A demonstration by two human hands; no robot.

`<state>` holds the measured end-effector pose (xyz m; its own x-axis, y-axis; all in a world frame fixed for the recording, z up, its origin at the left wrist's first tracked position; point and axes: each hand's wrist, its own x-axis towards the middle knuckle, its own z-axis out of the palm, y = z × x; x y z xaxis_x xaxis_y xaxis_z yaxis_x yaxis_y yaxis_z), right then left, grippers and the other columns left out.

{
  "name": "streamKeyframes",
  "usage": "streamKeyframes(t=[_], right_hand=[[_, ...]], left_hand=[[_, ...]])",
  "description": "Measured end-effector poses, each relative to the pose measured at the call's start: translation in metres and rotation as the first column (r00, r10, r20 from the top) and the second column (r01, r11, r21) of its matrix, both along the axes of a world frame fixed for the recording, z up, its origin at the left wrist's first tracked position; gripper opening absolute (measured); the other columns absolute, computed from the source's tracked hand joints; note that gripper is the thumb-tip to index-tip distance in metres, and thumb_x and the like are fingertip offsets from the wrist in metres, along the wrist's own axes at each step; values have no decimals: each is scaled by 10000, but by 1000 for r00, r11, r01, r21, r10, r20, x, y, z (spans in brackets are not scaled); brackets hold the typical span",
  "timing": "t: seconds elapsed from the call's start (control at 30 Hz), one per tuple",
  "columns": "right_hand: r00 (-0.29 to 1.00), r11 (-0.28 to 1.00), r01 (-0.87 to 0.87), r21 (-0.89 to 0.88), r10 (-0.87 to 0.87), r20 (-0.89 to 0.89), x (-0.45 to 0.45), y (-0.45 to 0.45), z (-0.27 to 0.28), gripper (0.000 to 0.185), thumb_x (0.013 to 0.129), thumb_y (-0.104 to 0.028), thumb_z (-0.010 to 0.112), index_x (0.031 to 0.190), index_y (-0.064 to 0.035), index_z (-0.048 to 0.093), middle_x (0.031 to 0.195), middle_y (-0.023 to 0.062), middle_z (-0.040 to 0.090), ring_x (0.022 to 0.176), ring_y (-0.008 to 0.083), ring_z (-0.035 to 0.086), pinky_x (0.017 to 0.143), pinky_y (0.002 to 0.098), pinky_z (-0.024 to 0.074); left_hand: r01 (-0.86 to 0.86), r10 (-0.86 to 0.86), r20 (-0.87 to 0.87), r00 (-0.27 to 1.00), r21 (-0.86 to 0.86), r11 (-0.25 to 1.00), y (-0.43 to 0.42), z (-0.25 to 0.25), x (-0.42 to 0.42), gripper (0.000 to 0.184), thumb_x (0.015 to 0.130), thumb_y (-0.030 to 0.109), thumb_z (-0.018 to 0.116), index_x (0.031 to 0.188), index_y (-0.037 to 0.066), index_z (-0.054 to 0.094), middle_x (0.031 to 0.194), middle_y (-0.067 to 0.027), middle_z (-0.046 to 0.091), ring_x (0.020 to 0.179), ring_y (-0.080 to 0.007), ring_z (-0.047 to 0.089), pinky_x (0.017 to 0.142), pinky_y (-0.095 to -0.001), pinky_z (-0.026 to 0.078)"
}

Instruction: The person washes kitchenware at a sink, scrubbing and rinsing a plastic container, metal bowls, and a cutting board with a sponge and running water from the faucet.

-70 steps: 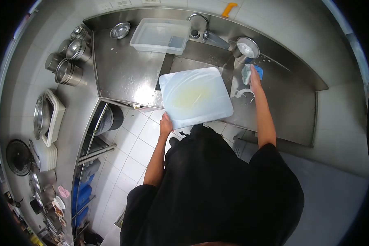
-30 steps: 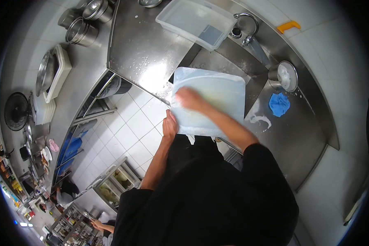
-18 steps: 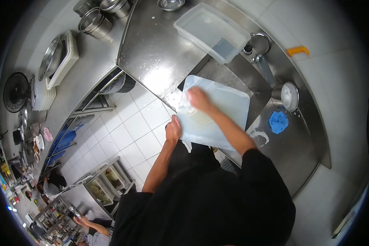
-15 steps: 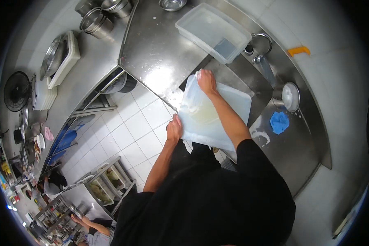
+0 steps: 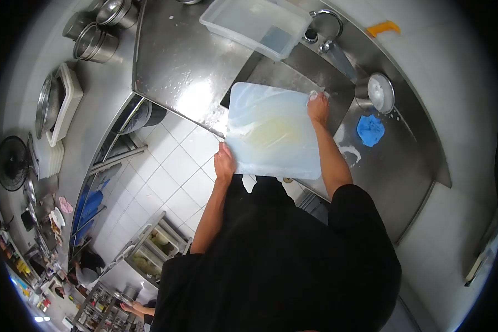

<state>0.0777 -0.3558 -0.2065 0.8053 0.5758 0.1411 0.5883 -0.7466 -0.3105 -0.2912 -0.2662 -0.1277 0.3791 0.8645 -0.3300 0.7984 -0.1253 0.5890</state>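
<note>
A pale bluish-white plastic cutting board (image 5: 260, 149) with rounded corners and a yellowish stain lies tilted over the sink's front edge, near my body. Suds streak its surface. My left hand (image 5: 224, 162) is closed on the board's left edge. At the upper right corner, my right hand (image 5: 317, 108) is closed round a white foamy wad, pressed against the board. Whether the wad is sponge or cloth I cannot tell.
A clear plastic tub (image 5: 254, 27) stands beyond the sink, beside the faucet (image 5: 327, 45). On the right are a metal pot with suds (image 5: 380, 93) and a blue cloth (image 5: 370, 130). Metal pots (image 5: 96, 43) stand on the left counter. Another person's hand (image 5: 131, 307) shows at lower left.
My right hand has moved across the board from its upper left edge to its upper right corner. The left hand still grips the left edge. The view has shifted slightly.
</note>
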Motion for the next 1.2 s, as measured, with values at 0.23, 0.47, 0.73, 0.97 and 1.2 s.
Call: streamKeyframes(t=[0.23,0.47,0.73,0.97,1.2], right_hand=[[949,939,-311,149,314,-1,-231,67,55,66,797,-127,591,819,-70,568,845,114,591,889,302,572,785,455,448],[950,951,-302,-61,305,62,-43,-29,24,66,828,-99,552,796,-65,600,740,134,614,727,321,610,678,476,464],[965,950,-261,172,259,35,-245,50,57,56,796,-102,553,833,-67,575,811,132,604,832,314,588,793,466,456],[957,948,-276,-160,286,45,-88,-93,9,89,832,-141,570,869,-61,580,794,127,612,805,280,614,722,440,458],[952,999,42,-14,-36,304,-138,-4,3,204,839,-142,547,989,-26,624,965,144,636,952,290,598,891,419,446]], left_hand=[[57,-58,53,997,25,998,0,-1,0,318,1028,234,303,999,4,521,783,-350,604,765,-552,576,654,-602,431],[84,-86,50,995,34,996,-7,-12,-17,340,1028,244,295,1000,-7,524,803,-358,601,795,-559,569,681,-602,429],[114,-114,17,993,5,993,4,-14,-6,384,1027,281,277,1044,-8,530,833,-374,609,832,-563,582,718,-607,443],[148,-148,91,985,5,989,5,-15,-10,355,1027,243,299,1041,-28,527,825,-375,606,813,-561,579,706,-608,428],[149,-155,97,983,64,987,3,-17,-5,332,1020,224,309,1030,-27,526,807,-374,601,797,-563,573,692,-610,422]])
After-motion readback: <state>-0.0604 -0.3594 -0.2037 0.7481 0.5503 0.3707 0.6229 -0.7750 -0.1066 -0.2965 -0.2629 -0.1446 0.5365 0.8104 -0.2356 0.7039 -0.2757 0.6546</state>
